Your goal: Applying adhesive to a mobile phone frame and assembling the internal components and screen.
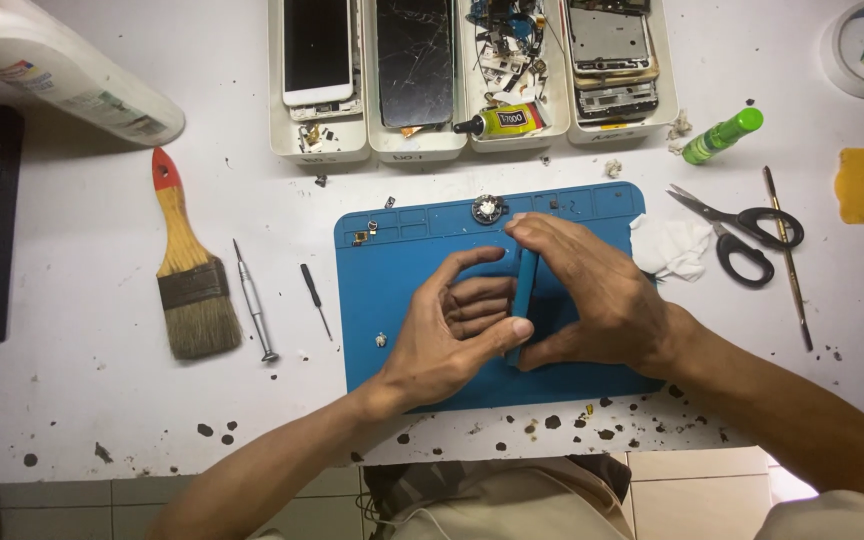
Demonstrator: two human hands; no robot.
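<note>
Both hands, left (449,330) and right (592,295), grip an upright blue phone (524,290) edge-on.

A blue mat (392,300) lies on a white table (82,400) speckled with black spots; the brush (189,270) has a red-tipped handle.

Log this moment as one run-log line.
left hand: grips phone | right hand: grips phone, edge-up | over: blue mat | nearby: brush, scissors

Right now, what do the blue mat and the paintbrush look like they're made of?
Blue mat: probably silicone or rubber, with a matte surface and moulded compartments along the top edge. Paintbrush: seemingly a varnished wooden handle with a red tip, a dark metal-looking band and pale, worn bristles.
</note>
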